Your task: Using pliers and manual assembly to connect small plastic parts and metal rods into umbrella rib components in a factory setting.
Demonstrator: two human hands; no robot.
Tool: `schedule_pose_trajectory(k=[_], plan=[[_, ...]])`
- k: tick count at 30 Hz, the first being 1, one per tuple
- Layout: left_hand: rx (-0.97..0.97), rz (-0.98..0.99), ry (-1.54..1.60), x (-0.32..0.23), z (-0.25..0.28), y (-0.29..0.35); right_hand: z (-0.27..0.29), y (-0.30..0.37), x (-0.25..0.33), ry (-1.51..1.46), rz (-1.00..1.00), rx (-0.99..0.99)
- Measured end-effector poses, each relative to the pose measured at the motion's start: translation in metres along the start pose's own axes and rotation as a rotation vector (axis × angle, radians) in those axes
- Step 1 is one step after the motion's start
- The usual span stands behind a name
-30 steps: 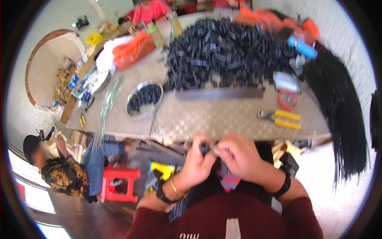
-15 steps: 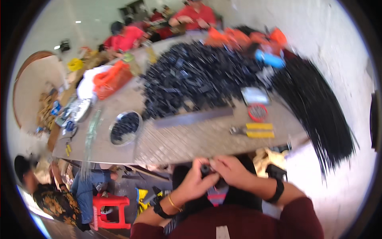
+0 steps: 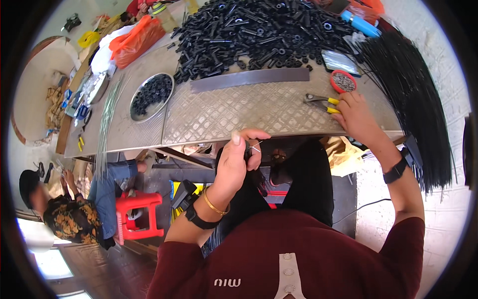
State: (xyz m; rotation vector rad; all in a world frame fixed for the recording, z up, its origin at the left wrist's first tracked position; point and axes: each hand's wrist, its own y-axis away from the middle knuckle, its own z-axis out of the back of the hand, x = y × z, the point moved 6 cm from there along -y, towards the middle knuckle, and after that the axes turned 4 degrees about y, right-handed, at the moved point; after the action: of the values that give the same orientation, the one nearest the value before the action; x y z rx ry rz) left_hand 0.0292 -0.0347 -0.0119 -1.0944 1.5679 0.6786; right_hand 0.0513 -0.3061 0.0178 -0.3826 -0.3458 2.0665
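My left hand (image 3: 233, 164) is closed around a small black part (image 3: 247, 149) just in front of the table edge. Two thin wire ends (image 3: 256, 146) stick out from that part, crossing beside my fingertips. Over the right of the tabletop, my right hand (image 3: 357, 119) has its fingers bent around the yellow handles of a pair of pincers (image 3: 315, 99). The pincers lie on the table with their metal jaws pointing left; my palm hides the handle ends.
A pile of black parts (image 3: 249, 37) covers the far table, behind a flat grey strip (image 3: 249, 79). Nearby are a red dish of small pieces (image 3: 343, 81), a bowl of black pieces (image 3: 169, 94), and bundled black rods (image 3: 413, 99). A person (image 3: 69, 219) sits left by a red stool (image 3: 139, 212).
My hands were together at the black part; the right has moved away to the pincers on the table. My left keeps the part, and the view has tipped downward.
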Motion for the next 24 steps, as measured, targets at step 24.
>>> schedule_pose_trajectory(k=[24], plan=[[0.054,0.028,0.019,0.000,-0.005,-0.004,0.032,-0.014,0.102,-0.852,0.019,0.389]])
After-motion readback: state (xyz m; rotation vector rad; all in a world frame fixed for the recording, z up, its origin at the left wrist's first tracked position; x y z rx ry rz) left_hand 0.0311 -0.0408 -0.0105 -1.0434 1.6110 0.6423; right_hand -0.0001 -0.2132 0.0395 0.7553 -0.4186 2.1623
